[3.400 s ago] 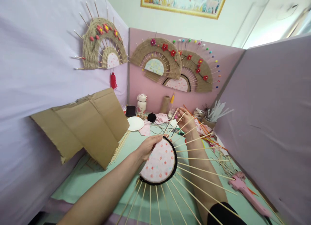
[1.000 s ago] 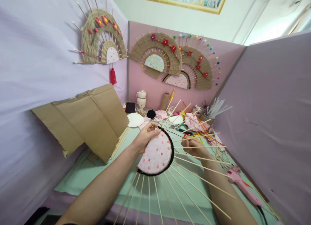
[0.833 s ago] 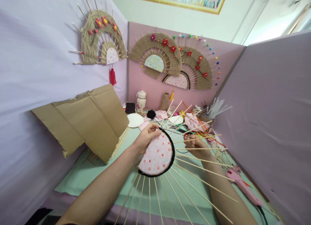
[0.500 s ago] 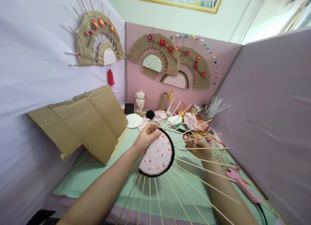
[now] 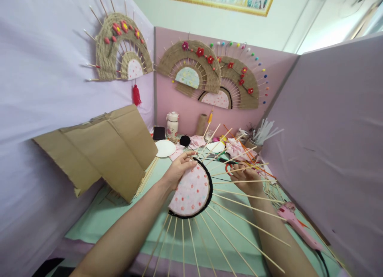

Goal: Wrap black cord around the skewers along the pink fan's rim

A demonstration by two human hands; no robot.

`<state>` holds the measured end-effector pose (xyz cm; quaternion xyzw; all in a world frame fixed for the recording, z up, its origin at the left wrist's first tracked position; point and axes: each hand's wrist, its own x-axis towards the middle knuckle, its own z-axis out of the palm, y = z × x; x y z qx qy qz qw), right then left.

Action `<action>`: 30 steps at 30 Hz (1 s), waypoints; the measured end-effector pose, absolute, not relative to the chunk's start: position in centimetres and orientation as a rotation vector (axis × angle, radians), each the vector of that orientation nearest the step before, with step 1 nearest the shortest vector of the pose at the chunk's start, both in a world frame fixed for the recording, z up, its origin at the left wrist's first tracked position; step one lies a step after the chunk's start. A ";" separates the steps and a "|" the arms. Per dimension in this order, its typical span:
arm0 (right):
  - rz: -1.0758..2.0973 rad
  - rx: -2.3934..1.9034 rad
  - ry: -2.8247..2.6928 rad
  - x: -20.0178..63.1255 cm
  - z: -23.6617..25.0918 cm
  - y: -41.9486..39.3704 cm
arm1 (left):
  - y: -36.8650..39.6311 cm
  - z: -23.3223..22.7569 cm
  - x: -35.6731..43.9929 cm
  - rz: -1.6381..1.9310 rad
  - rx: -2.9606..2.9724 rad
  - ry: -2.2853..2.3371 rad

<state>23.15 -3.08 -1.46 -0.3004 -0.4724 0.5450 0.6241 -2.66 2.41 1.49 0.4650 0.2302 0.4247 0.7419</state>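
Observation:
My left hand (image 5: 178, 172) grips the top edge of a pink dotted fabric half-disc (image 5: 190, 191) rimmed with black yarn. Long bamboo skewers (image 5: 239, 225) fan out from the disc, and it is held tilted above the green mat (image 5: 98, 217). My right hand (image 5: 247, 176) reaches under the skewers on the right. Its fingers curl on the red loop handle of what looks like scissors (image 5: 229, 167), among the clutter. A thin black thread (image 5: 223, 179) runs from the disc toward that hand.
A folded cardboard sheet (image 5: 101, 149) leans at the left, with spare skewers (image 5: 147, 177) below it. A pink glue gun (image 5: 295, 221) lies at the right. White plate (image 5: 165, 148), black yarn ball (image 5: 184, 140), jar (image 5: 172, 125) and cup of sticks (image 5: 257, 139) stand behind. Finished fans (image 5: 191, 67) hang on the partitions.
My right hand has come back from the far side of the skewers to the clutter on the right and closed on the red handle. The disc has tilted slightly in my left hand.

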 end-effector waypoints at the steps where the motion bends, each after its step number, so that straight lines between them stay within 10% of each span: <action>1: 1.227 -0.696 -1.078 23.2 -1.5 -3.0 | 2.6 1.4 -2.7 0.895 0.985 0.503; 30: 0.991 -0.556 -1.016 22.0 7.6 3.9 | 3.2 -0.1 -2.0 0.809 0.904 0.531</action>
